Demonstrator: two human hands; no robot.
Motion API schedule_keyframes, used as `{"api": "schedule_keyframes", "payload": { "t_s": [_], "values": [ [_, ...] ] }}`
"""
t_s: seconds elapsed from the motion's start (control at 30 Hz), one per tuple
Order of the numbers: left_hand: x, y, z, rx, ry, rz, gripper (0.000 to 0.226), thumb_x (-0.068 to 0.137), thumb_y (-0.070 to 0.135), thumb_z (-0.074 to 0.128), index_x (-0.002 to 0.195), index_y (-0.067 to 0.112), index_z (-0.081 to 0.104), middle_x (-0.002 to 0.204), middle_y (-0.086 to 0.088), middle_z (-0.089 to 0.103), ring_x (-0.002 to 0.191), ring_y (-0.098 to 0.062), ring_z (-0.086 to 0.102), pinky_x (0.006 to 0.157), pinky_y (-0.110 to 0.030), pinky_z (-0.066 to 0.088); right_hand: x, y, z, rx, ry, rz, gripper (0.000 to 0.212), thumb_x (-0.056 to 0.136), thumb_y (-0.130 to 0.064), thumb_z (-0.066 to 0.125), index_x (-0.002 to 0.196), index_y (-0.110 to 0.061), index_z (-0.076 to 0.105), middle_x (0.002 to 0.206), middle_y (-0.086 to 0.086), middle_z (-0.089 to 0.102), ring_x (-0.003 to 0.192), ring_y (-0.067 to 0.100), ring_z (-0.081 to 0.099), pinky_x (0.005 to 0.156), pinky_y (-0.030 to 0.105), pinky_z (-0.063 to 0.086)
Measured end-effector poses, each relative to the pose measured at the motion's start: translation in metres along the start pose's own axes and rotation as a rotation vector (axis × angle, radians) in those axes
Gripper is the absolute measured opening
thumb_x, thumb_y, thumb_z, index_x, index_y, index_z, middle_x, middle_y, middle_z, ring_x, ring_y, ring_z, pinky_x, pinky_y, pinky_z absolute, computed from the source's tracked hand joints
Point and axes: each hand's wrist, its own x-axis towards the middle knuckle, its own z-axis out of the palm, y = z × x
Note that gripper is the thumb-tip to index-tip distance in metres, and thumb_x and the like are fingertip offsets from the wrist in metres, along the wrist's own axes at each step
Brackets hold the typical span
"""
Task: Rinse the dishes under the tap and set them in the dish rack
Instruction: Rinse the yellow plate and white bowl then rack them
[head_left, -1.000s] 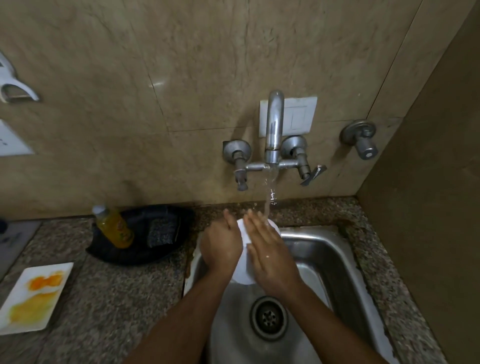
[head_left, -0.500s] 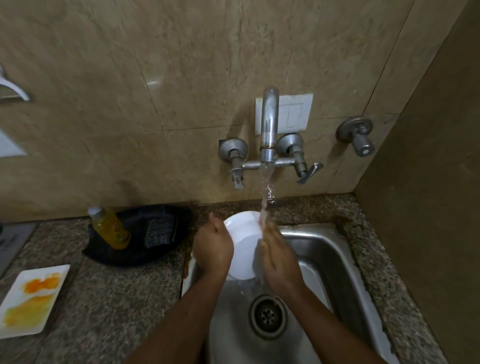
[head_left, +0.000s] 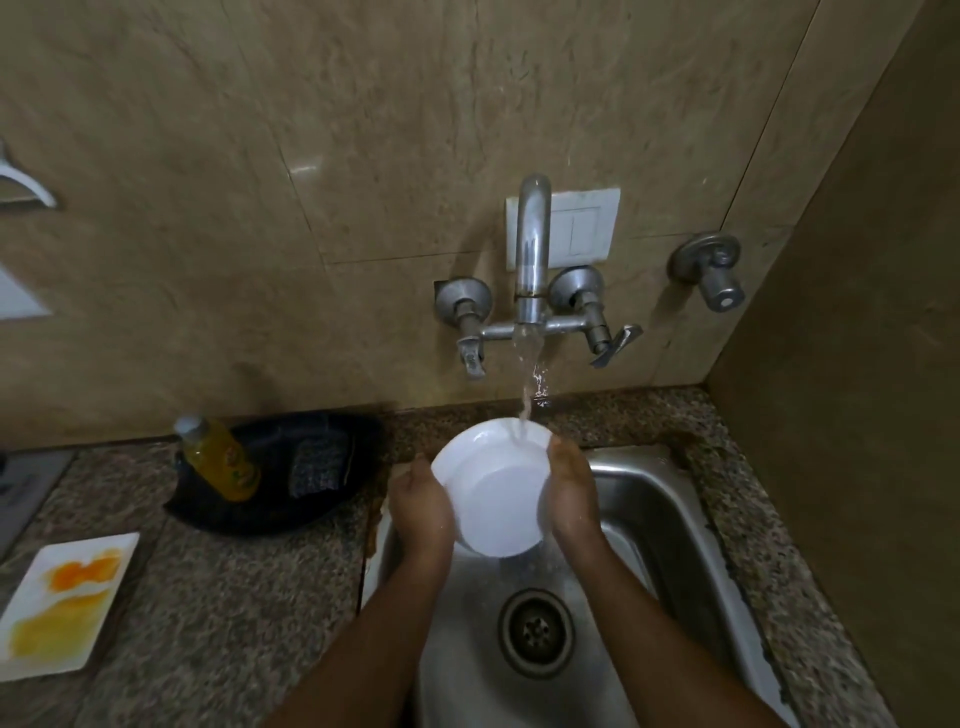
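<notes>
both hands (head_left: 422, 501) cupping bowl (head_left: 493, 493)

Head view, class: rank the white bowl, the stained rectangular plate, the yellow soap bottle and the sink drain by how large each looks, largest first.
1. Stained rectangular plate
2. White bowl; close to the plate, and wide-angle stretch at the edge makes this order unsure
3. Yellow soap bottle and sink drain: look alike, not ranked.

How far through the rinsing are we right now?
Nothing is visibly racked yet; no dish rack is in view. In hand: both hands, left hand and right hand, hold the white bowl under the running tap over the sink. Left: the stained rectangular plate waits on the counter.
</notes>
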Motion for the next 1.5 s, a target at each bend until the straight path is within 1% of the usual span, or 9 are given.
{"api": "schedule_keyframes", "payload": {
  "t_s": [0.13,0.27,0.37,0.47,0.57,1.13,1.23,1.33,1.5],
  "values": [
    [0.003,0.009,-0.01,0.237,-0.158,0.302,0.048,0.099,0.042,0.041,0.076,0.012,0.071,0.083,-0.006,0.071,0.081,-0.025,0.065,0.084,-0.038,0.051,0.007,-0.002,-0.01,-0.278,-0.143,-0.161,0.024,0.101,-0.034,0.048,0.088,-0.019,0.062,0.087,0.005,0.065,0.084,0.026,0.062,0.073,0.037,0.048],
    [-0.015,0.03,0.005,0.65,-0.278,0.557,0.055,0.102,0.047,0.033,0.083,0.012,0.072,0.078,-0.001,0.067,0.08,-0.022,0.064,0.073,-0.03,0.044,0.005,-0.005,-0.004,-0.452,-0.182,-0.288,0.023,0.1,-0.034,0.048,0.093,-0.019,0.063,0.093,0.0,0.065,0.089,0.02,0.061,0.081,0.039,0.049],
    [-0.014,0.029,0.01,0.594,-0.126,0.561,0.063,0.103,0.047,0.028,0.084,0.007,0.074,0.085,-0.011,0.072,0.084,-0.028,0.067,0.072,-0.032,0.046,-0.016,-0.011,0.007,-0.644,-0.123,-0.632,0.031,0.102,-0.028,0.039,0.123,-0.018,0.059,0.125,0.004,0.058,0.119,0.021,0.053,0.098,0.034,0.043],
    [-0.007,0.023,0.009,0.502,-0.099,0.455,0.065,0.102,0.048,0.029,0.078,0.006,0.072,0.08,-0.014,0.072,0.079,-0.031,0.067,0.072,-0.033,0.049,-0.034,0.004,0.006,-0.783,-0.298,-0.901,0.052,0.098,-0.025,0.033,0.148,-0.013,0.04,0.154,0.004,0.039,0.145,0.014,0.028,0.12,0.036,0.021],
    [-0.008,0.018,0.006,0.481,-0.052,0.487,0.066,0.103,0.047,0.03,0.075,0.002,0.069,0.079,-0.018,0.071,0.076,-0.033,0.066,0.067,-0.033,0.048,-0.032,0.015,-0.007,-0.639,-0.159,-0.693,0.054,0.101,-0.034,0.028,0.151,-0.012,0.036,0.158,0.002,0.032,0.148,0.01,0.022,0.12,0.036,0.023],
    [-0.011,0.009,0.005,0.326,0.082,0.51,0.058,0.105,0.032,0.032,0.076,-0.001,0.07,0.077,-0.018,0.069,0.073,-0.034,0.065,0.066,-0.031,0.044,-0.034,0.016,-0.008,-0.615,-0.21,-0.734,0.058,0.1,-0.037,0.027,0.153,-0.014,0.029,0.16,-0.003,0.024,0.149,0.006,0.015,0.121,0.027,0.015],
    [-0.007,0.0,0.007,0.234,0.097,0.397,0.058,0.104,0.035,0.033,0.077,-0.003,0.068,0.078,-0.017,0.069,0.067,-0.028,0.061,0.064,-0.029,0.042,-0.03,0.017,-0.01,-0.512,-0.137,-0.573,0.058,0.097,-0.044,0.025,0.152,-0.025,0.024,0.16,-0.005,0.024,0.148,0.006,0.018,0.121,0.028,0.017],
    [0.0,-0.008,0.006,0.058,0.092,0.129,0.051,0.101,0.039,0.037,0.097,-0.001,0.069,0.097,-0.017,0.07,0.085,-0.031,0.064,0.084,-0.038,0.051,-0.035,0.014,-0.011,-0.571,-0.159,-0.647,0.06,0.098,-0.044,0.024,0.154,-0.023,0.024,0.161,-0.01,0.017,0.149,0.003,0.008,0.121,0.023,0.01],
    [-0.004,-0.008,0.001,-0.145,-0.012,-0.071,0.035,0.1,0.026,0.04,0.099,0.004,0.066,0.098,-0.013,0.066,0.092,-0.032,0.06,0.084,-0.035,0.046,-0.023,0.018,-0.012,-0.168,-0.046,-0.25,0.057,0.094,-0.053,0.033,0.146,-0.032,0.039,0.143,-0.005,0.048,0.127,0.013,0.048,0.101,0.038,0.044]
  ]
}}
